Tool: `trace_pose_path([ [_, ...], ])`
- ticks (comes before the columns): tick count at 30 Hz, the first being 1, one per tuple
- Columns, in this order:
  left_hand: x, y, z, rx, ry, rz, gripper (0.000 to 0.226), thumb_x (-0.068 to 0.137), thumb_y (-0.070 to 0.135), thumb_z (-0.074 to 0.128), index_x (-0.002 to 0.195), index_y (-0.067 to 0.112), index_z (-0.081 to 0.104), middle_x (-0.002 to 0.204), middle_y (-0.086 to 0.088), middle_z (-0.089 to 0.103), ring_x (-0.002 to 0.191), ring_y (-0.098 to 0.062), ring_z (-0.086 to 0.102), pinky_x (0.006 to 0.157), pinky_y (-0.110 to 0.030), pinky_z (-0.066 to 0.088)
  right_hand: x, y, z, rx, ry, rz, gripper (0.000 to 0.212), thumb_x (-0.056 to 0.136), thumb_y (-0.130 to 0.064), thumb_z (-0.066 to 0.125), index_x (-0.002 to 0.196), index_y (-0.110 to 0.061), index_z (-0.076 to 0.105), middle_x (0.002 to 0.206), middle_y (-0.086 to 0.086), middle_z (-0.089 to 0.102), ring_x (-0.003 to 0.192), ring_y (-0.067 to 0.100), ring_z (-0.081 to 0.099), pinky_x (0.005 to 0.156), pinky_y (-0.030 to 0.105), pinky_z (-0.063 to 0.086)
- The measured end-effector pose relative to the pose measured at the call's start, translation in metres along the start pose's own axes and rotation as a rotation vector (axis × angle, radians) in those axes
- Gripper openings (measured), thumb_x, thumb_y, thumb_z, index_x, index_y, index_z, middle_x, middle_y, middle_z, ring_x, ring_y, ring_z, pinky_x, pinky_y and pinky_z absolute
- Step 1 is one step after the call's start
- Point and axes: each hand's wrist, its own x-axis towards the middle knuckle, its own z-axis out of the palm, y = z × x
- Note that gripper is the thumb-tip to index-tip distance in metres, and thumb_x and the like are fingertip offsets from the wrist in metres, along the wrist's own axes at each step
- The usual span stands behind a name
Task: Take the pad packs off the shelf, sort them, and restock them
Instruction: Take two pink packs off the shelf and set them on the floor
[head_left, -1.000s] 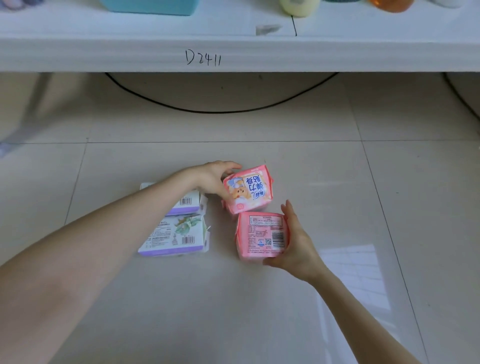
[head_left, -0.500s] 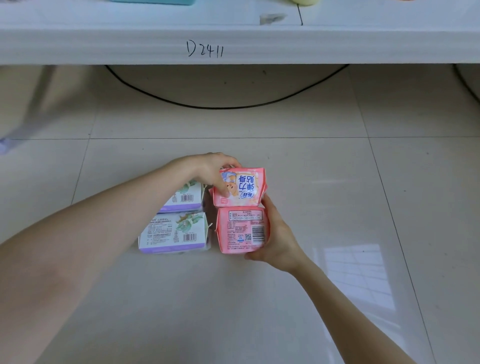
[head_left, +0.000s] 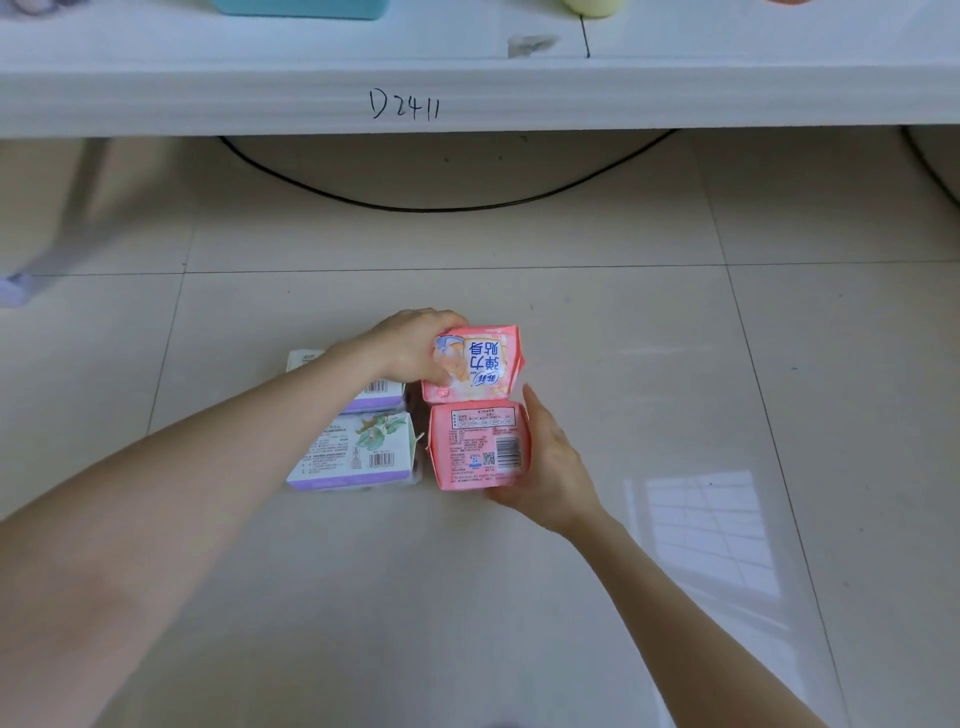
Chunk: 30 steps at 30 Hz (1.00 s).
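Note:
Two pink pad packs lie on the tiled floor, one behind the other and touching. My left hand (head_left: 415, 345) grips the far pink pack (head_left: 480, 364) by its left end. My right hand (head_left: 545, 467) holds the near pink pack (head_left: 478, 447) along its right side and front corner. Just left of them lie two white-and-purple pad packs: the near one (head_left: 358, 452) shows a barcode and leaf print, and the far one (head_left: 374, 389) is mostly hidden under my left forearm.
A white shelf (head_left: 467, 98) marked "D2411" spans the top, with a teal box (head_left: 301, 8) and a yellow bottle (head_left: 592, 5) on it. A black cable (head_left: 447, 205) curves over the floor beneath. A grey shelf leg (head_left: 67, 223) stands at left.
Both pink packs slid left until they sit against the white-and-purple packs. The far pink pack was straightened and now lines up squarely behind the near one.

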Motion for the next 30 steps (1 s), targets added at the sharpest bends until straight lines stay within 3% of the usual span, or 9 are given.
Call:
trace_pose_path([
  [3,-0.025,0.000,0.005,0.073,0.133,0.018,0.077,0.082,0.025,0.073,0.147,0.021,0.033,0.142,-0.007,0.045,0.128,-0.026,0.043,0.104,-0.035,0.036,-0.015,-0.008,-0.009,-0.196,-0.015,0.003,0.118,0.068,-0.046,0.078,0.153,-0.020,0.000,0.160,-0.001,0.015,0.143,0.020,0.023,0.113,0.045,0.027],
  [6,-0.058,0.002,0.008,0.178,0.182,0.027,0.075,0.087,0.035,0.066,0.150,0.020,0.028,0.153,-0.007,0.034,0.142,-0.027,0.027,0.116,-0.040,0.021,-0.037,-0.024,-0.020,-0.327,-0.033,0.005,0.106,0.079,-0.052,0.065,0.153,-0.022,-0.005,0.162,-0.002,0.006,0.147,0.019,0.013,0.117,0.046,0.015],
  [9,-0.097,0.010,0.007,0.296,0.174,-0.023,0.068,0.093,0.043,0.055,0.151,0.022,0.026,0.158,-0.004,0.025,0.147,-0.025,0.014,0.119,-0.043,0.012,-0.060,-0.043,-0.034,-0.445,-0.063,0.013,0.095,0.087,-0.054,0.053,0.153,-0.022,-0.008,0.162,-0.002,0.002,0.148,0.019,0.004,0.118,0.047,0.008],
  [19,-0.234,0.072,-0.040,0.555,0.078,-0.089,0.064,0.097,0.050,0.037,0.152,0.024,0.018,0.161,-0.002,0.016,0.149,-0.021,0.003,0.119,-0.046,0.000,-0.138,-0.134,-0.105,-0.612,-0.133,0.044,0.077,0.095,-0.053,0.036,0.153,-0.020,-0.003,0.162,0.003,0.004,0.149,0.023,0.003,0.116,0.054,0.001],
  [30,-0.380,0.174,-0.141,0.487,0.121,-0.190,0.065,0.096,0.049,0.041,0.152,0.025,0.016,0.162,-0.001,0.009,0.149,-0.020,0.001,0.118,-0.047,0.000,-0.229,-0.265,-0.221,-0.693,-0.100,-0.001,0.071,0.096,-0.051,0.033,0.153,-0.019,0.005,0.161,0.004,0.010,0.148,0.022,0.005,0.116,0.053,0.000],
])
